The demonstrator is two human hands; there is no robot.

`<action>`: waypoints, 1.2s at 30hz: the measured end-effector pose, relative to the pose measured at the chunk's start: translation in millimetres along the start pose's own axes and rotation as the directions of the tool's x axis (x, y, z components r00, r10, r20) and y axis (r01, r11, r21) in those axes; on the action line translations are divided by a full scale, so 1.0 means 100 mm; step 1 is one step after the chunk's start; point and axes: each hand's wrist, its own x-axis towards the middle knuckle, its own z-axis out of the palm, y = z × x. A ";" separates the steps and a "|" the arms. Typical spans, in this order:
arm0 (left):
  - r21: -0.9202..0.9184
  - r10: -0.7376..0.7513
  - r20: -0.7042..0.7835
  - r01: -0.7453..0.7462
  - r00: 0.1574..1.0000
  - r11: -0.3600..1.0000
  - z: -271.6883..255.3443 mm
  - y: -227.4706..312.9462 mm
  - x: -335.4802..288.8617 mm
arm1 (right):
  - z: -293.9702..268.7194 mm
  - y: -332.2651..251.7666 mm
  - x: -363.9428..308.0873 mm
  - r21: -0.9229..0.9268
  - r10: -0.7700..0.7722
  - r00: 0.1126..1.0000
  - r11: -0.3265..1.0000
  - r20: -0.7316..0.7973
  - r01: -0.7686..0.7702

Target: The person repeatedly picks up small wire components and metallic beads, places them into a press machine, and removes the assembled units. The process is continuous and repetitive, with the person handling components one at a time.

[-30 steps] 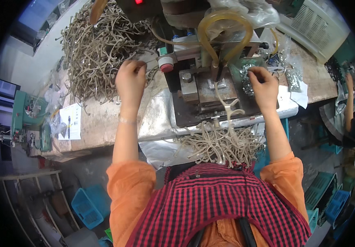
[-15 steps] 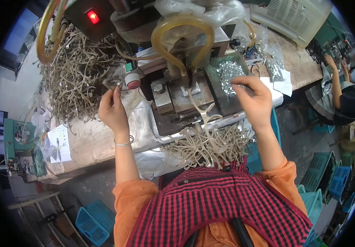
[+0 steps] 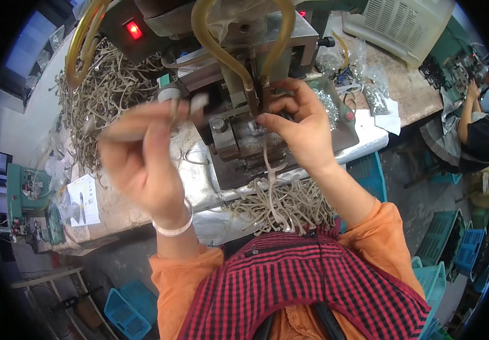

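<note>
My right hand point(image 3: 306, 127) is at the press die point(image 3: 250, 136), thumb and index finger closed together beside the two hose-fed rods. Whatever lies between those fingertips is hidden. A tan, forked, curved piece point(image 3: 268, 164) runs from the die down over the near edge. Smeared by motion, my left hand point(image 3: 142, 156) hovers left of the die, near the button box point(image 3: 169, 93). A pale blurred thing point(image 3: 199, 102) shows by its fingertips; its kind cannot be made out. Small shiny metal bits point(image 3: 328, 107) lie in a dark green tray point(image 3: 342, 127) right of the die.
A tangled heap of similar tan pieces point(image 3: 94, 96) covers the bench at left. More tan pieces point(image 3: 289, 207) lie between the press and my apron. Yellowish hoses point(image 3: 202, 28) hang before the press. A pale crate point(image 3: 394, 28) stands at back right; another person point(image 3: 473, 130) sits beyond.
My right hand has moved left from above the tray of metal bits to the die. My left hand has come off the heap's edge and swings toward the press, now blurred.
</note>
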 end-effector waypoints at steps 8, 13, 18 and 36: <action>0.123 0.164 0.426 -0.236 0.890 0.964 0.19 -0.06 -0.36 | -0.42 0.02 -0.06 -0.469 -0.159 0.986 0.868 0.051 0.165; 0.267 0.249 0.654 -0.526 0.714 0.808 0.40 -0.06 -0.47 | -1.18 0.67 -0.01 -0.982 -0.245 0.969 0.178 0.016 0.061; 0.208 0.220 0.617 -0.426 0.755 0.880 0.43 -0.10 -0.45 | -1.29 0.81 -0.05 -0.960 -0.327 0.943 0.237 0.064 0.147; 0.857 -0.334 -0.246 0.366 0.910 0.363 -0.84 -0.08 -0.54 | -1.14 0.62 0.10 -0.785 -0.281 0.950 0.615 -0.137 0.069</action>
